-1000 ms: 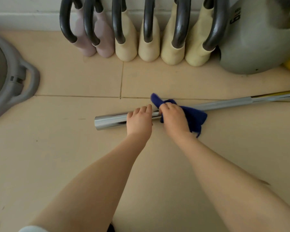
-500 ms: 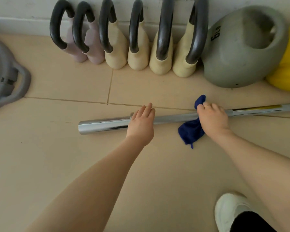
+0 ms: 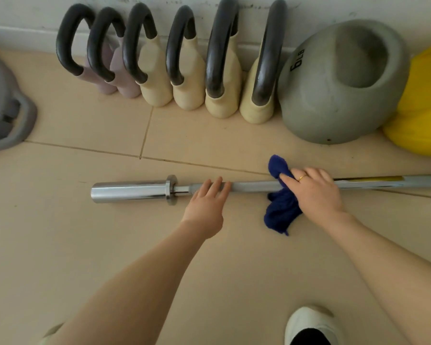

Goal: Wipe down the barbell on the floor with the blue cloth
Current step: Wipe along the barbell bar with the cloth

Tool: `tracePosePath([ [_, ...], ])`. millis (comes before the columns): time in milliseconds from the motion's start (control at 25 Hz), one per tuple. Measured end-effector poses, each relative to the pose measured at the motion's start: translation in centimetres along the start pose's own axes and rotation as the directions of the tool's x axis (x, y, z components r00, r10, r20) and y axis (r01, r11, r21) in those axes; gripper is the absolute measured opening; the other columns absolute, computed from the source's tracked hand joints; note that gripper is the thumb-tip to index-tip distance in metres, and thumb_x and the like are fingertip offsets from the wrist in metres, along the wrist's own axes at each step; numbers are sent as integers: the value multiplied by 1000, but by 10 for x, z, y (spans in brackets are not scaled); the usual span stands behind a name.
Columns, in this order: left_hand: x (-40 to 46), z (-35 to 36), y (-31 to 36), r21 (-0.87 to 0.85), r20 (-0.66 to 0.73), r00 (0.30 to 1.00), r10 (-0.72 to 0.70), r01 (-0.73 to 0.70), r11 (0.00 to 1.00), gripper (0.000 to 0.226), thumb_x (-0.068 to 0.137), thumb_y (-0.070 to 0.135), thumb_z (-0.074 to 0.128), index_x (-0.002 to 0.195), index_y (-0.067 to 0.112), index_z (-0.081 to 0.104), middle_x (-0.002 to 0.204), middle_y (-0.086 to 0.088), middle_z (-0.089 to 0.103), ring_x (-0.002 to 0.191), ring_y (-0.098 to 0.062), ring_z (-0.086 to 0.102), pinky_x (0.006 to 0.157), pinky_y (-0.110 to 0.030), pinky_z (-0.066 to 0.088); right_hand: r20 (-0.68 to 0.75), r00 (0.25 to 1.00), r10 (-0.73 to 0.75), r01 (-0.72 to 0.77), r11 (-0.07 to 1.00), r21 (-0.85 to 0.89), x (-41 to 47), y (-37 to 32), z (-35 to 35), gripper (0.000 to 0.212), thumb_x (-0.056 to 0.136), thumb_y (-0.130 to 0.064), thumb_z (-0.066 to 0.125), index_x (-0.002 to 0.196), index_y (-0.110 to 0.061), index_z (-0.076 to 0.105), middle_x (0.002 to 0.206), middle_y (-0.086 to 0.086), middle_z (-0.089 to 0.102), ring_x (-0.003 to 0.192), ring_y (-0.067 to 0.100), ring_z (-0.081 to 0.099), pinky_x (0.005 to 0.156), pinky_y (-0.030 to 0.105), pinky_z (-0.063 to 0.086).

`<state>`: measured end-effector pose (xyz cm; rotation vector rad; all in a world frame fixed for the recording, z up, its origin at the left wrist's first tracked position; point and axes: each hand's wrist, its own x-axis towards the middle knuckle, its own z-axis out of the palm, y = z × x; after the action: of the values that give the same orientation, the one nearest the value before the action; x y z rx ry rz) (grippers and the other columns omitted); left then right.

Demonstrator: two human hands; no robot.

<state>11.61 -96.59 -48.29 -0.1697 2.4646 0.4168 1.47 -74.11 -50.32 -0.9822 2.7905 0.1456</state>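
The barbell (image 3: 254, 187) is lying on the floor (image 3: 85, 245), its long axis running left to right across both hands. The right hand (image 3: 314, 192) is pressing the blue cloth (image 3: 281, 207) around the shaft, fingers curled over it, right of the collar (image 3: 171, 190). The left hand (image 3: 207, 205), nearer the collar, is resting flat-fingered on the shaft, holding nothing.

1. "6 LB" stands in black on the side of the grey kettlebell (image 3: 334, 95) by the wall; the figure 6 is large, the letters LB smaller, and the marking runs tilted up the rounded body.
2. The barbell (image 3: 246, 187) bears a yellow strip on its shaft toward the right; any print on it is too small and blurred to read.
3. Nothing else carries legible writing.
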Motion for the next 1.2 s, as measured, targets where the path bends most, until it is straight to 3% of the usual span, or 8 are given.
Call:
tracePosePath([
  [120,3,-5,7,21,12,999,-31,30,999,71,93,15,44,149,20,2,159,-1,-3,146,-25,-2,118,-37,13,49,918,394,-397,910,122,-12,19,-2,41,79,-10,50,118,-15,62,120,16,60,105,40,51,94,47,37],
  [200,4,-3,13,87,-24,999,-45,47,995,70,93,15,42,149,18,1,159,-3,-3,146,-26,-2,118,-37,7,129,854,504,-520,820,238,-8,8,-3,51,78,-18,59,129,-14,50,131,16,49,114,39,43,98,45,33],
  [360,3,11,20,91,-113,987,-113,124,988,73,91,15,45,149,18,-1,157,-9,0,145,-27,1,118,-38,9,57,942,331,-330,882,337,-8,-27,4,48,88,-35,39,128,-11,53,138,12,47,120,37,40,101,48,30],
  [520,3,11,18,66,-115,986,-120,128,990,75,89,14,47,149,22,1,156,-6,6,144,-24,4,115,-38,19,8,974,228,-216,911,350,-10,-29,3,40,82,-8,48,117,-17,63,138,0,51,118,32,44,97,45,31],
  [640,0,6,14,59,-58,993,-99,102,993,76,90,14,46,149,26,-2,158,-3,1,146,-22,0,115,-38,18,45,949,312,-313,911,270,-27,2,3,45,86,-10,51,129,-20,53,141,7,46,120,33,42,95,48,37],
  [840,-6,6,7,162,-1,1000,-26,26,986,81,90,7,41,146,36,-10,157,-9,-16,146,-24,-12,120,-41,3,119,812,571,-563,714,417,-15,-21,0,43,88,-9,50,131,-8,45,139,17,39,117,39,40,99,45,39],
  [1080,-2,5,13,302,-7,999,-42,42,952,86,88,0,38,145,31,-18,155,-13,-21,145,-26,-14,119,-44,2,116,965,237,-264,870,416,5,-57,-12,49,86,-4,47,134,-16,45,142,5,39,117,34,39,94,38,39],
  [1200,5,-3,8,325,19,998,-59,50,944,84,88,4,38,145,34,-16,157,-10,-17,145,-25,-13,116,-51,-6,141,880,453,-474,835,278,0,-8,-16,44,89,-8,45,132,-17,46,139,9,42,113,38,40,89,42,41],
])
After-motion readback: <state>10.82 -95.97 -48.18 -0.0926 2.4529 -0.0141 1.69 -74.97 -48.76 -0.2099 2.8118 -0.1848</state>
